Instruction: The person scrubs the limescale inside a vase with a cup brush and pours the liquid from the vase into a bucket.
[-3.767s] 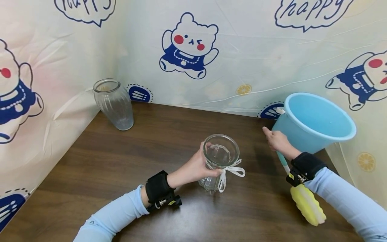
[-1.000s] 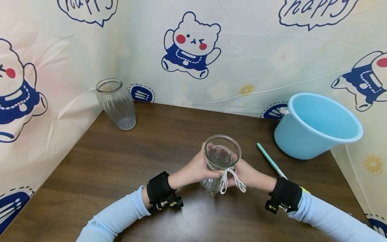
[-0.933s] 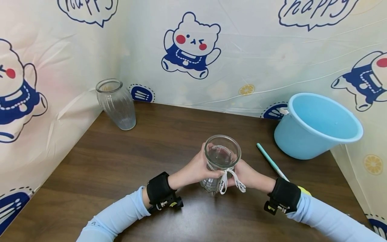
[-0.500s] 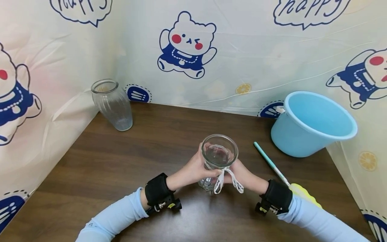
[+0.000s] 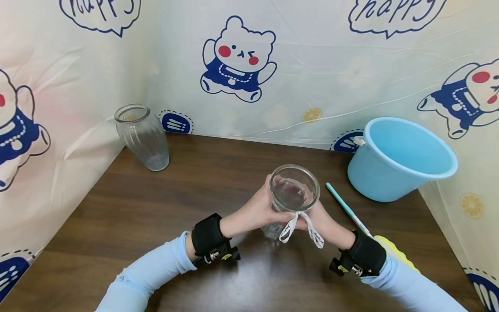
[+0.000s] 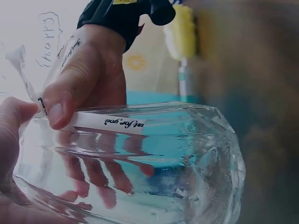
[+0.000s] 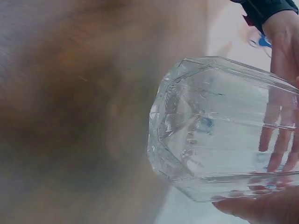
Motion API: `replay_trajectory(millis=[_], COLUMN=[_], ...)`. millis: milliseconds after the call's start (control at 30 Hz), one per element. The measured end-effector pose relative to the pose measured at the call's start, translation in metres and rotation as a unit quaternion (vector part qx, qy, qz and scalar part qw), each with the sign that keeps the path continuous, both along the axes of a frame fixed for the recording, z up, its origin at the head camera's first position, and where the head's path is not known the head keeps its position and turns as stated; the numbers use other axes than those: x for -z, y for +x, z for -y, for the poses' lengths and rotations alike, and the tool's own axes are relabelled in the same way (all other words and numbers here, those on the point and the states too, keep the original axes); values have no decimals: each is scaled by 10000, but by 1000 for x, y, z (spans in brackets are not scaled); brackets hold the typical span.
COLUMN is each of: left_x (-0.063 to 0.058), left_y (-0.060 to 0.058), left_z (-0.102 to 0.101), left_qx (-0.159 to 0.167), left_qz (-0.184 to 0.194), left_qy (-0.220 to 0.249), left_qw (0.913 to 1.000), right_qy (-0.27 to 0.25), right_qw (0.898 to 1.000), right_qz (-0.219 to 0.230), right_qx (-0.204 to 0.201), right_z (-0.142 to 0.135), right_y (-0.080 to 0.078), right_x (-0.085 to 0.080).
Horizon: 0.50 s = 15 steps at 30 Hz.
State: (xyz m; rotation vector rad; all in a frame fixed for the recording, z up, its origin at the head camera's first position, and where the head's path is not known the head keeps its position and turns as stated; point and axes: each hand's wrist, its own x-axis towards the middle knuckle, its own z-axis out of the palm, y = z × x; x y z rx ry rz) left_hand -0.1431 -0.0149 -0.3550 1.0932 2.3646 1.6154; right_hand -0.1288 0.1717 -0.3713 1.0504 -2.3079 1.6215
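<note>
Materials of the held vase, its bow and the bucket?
Vase: likely clear, glossy glass; transparent, with sharp highlights along its facets. Bow: probably fabric ribbon, finish unclear; limp, flat loops with printed lettering. Bucket: seemingly satiny plastic; even blue, smooth rim.

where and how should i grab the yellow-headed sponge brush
Probably by its teal handle, pinched from above, coming from the left. It is slim and straight, lies exposed on the brown table, and has the light-blue bucket close by on its right. The yellow sponge head looks a poorer choice, being partly hidden by the right sleeve.
</note>
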Motion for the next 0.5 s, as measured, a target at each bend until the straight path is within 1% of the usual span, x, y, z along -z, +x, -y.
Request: replay_trajectory(millis=[67,100,200,233,400,500], left_x=[-12,-19,-38,-45,-73,-87], left_y=[-6,-8,-17,-20,-32,-39], left_z=[-5,-8,-17,-20,-34,-42], left_qx=[68,82,115,132,300,310], left_qz=[-163,-206,-264,-262,-139,-43], left_qy=[-32,-33,-22,-10,-50,-85], left_qw=[9998,9997,9996,9996,9994,9995], right_qy=[-154,-217,-248,-225,87,445], right_qw=[9997,9996,9988,9987,9943,9881], right_qz=[-179,-165,-332,-316,-376,-487], right_qx=[33,29,250,342,995,1393], right_z=[-4,-6,-13,-15,-26,-30], right_y=[-3,-4,-10,-11,-13,-13], right_x=[-10,-17,-35,-41,-69,-85])
